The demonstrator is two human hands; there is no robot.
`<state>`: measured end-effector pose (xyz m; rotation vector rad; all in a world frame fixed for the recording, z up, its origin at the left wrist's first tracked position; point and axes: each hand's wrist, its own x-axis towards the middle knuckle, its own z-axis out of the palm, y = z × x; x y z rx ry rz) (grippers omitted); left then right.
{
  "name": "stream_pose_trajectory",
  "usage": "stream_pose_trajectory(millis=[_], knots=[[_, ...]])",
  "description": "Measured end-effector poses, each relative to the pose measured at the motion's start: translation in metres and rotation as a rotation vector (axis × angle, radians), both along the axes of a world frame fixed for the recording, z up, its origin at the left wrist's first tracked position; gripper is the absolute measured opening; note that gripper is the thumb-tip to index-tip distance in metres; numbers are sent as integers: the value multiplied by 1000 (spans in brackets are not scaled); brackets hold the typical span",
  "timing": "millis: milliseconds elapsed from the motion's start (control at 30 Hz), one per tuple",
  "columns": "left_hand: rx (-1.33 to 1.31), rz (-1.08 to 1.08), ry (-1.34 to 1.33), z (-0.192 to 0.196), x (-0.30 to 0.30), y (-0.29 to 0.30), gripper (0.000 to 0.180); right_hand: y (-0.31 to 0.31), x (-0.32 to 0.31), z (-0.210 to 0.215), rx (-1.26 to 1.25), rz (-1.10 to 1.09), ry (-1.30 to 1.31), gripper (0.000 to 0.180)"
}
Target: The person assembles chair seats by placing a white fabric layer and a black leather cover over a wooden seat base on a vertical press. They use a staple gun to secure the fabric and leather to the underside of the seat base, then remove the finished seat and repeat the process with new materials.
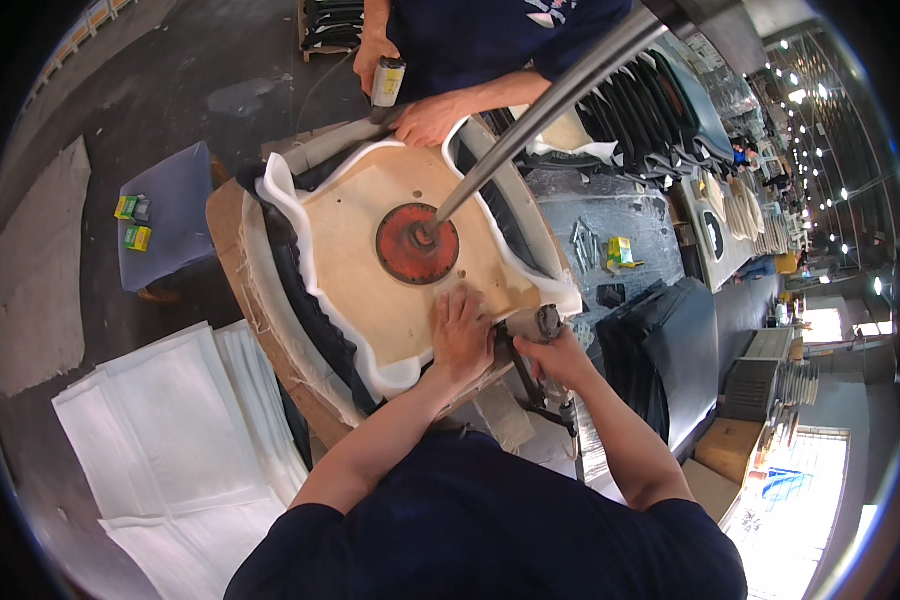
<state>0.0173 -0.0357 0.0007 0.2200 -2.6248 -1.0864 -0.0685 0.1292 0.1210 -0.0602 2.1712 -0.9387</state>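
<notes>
A pale plywood seat panel (355,235) lies edged with white foam (305,255) and black cover material (295,270). Pressing on its middle is a red round disc (400,250) at the end of a metal rod (530,125). My left hand (462,335) rests flat on the panel's near side, fingers stretched out. At the near right corner my right hand (560,358) is closed round a staple gun (535,322), its nose at the panel's edge. Across from me, a co-worker's hand holds another staple gun (387,82), and their other hand (435,118) lies on the far edge.
White sheets (160,420) are stacked at the lower left. A blue-grey covered surface (170,215) on the left bears small yellow-green boxes (137,238). To the right, a plastic-covered table (630,215) holds another box (621,252); black panels (670,340) lean nearby.
</notes>
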Motion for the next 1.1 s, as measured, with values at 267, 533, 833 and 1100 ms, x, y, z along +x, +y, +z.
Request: stream_pose_trajectory(millis=[267,533,833,1100], knots=[[-18,7,18,-7,1,-2,22,-24,-11,-3,138,72,23,38],[-8,18,-3,0,13,-7,21,-12,-8,-4,-21,-32,-35,33],[0,9,-41,-4,15,-9,21,-35,6,0,147,104,92,32],[32,46,-21,10,43,-17,24,-22,5,-2,51,86,-12,33]])
